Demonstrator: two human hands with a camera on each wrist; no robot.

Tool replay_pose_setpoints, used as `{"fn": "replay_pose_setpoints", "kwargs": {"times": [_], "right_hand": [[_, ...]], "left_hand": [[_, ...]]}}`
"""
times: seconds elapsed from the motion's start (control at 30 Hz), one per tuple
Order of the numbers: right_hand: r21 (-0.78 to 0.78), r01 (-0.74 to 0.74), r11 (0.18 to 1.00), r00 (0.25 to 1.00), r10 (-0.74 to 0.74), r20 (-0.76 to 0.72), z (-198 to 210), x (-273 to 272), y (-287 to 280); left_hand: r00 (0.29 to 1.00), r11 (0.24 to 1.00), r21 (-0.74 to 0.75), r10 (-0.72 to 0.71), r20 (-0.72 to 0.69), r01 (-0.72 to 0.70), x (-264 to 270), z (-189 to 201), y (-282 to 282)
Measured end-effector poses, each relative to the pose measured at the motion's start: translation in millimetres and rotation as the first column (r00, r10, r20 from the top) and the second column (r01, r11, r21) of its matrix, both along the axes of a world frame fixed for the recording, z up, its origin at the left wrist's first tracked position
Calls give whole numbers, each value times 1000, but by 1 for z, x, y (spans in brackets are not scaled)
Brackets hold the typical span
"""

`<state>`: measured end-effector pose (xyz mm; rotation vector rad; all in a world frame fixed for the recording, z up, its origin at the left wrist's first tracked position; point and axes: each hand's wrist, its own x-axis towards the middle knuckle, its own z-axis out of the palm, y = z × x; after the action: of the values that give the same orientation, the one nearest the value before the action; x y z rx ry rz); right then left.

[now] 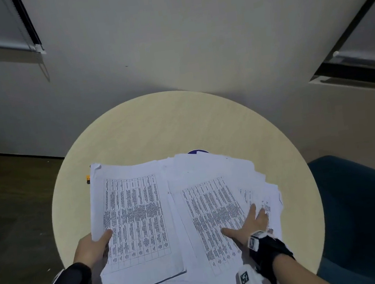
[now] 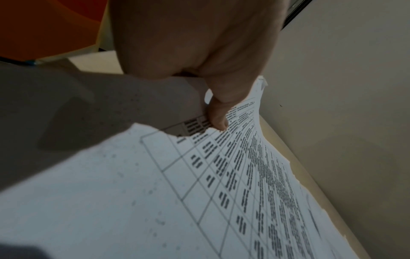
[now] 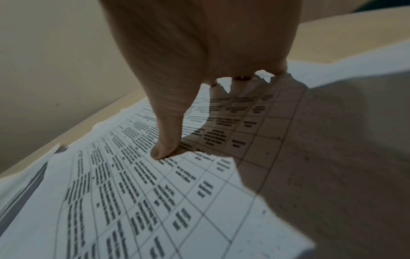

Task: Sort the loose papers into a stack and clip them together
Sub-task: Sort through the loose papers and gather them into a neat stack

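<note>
White printed sheets with tables lie on a round beige table (image 1: pixel 174 124). My left hand (image 1: pixel 92 246) grips the left edge of a thick left stack (image 1: pixel 135 221), thumb on top; in the left wrist view the thumb (image 2: pixel 218 121) presses the stack (image 2: pixel 199 192). My right hand (image 1: pixel 248 222) rests flat, fingers spread, on the fanned loose papers (image 1: pixel 216 200) at the right; in the right wrist view its thumb (image 3: pixel 166 147) touches the top sheet (image 3: pixel 155 201). A small orange clip (image 1: pixel 88 179) peeks out beyond the left stack's far left corner.
A dark blue round object (image 1: pixel 197 152) shows behind the papers' far edge. A teal chair (image 1: pixel 365 213) stands to the right of the table, dark floor (image 1: pixel 9 203) to the left. The table's far half is bare wood.
</note>
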<state>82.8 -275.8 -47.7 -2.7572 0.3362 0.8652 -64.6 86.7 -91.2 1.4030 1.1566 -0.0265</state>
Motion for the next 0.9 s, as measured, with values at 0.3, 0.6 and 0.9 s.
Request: {"fn": "replay_pose_setpoints", "kwargs": {"times": [0.3, 0.6, 0.9], "right_hand": [[204, 83, 976, 994, -95, 50, 10, -2, 1], [662, 286, 692, 892, -445, 80, 64, 30, -8], [875, 454, 168, 870, -298, -394, 77, 41, 77]], "left_hand": [[999, 999, -41, 33, 24, -32, -1, -3, 1], [999, 999, -48, 12, 46, -10, 0, 3, -2], [996, 992, -106, 68, 60, -61, -2, 1, -1]]}}
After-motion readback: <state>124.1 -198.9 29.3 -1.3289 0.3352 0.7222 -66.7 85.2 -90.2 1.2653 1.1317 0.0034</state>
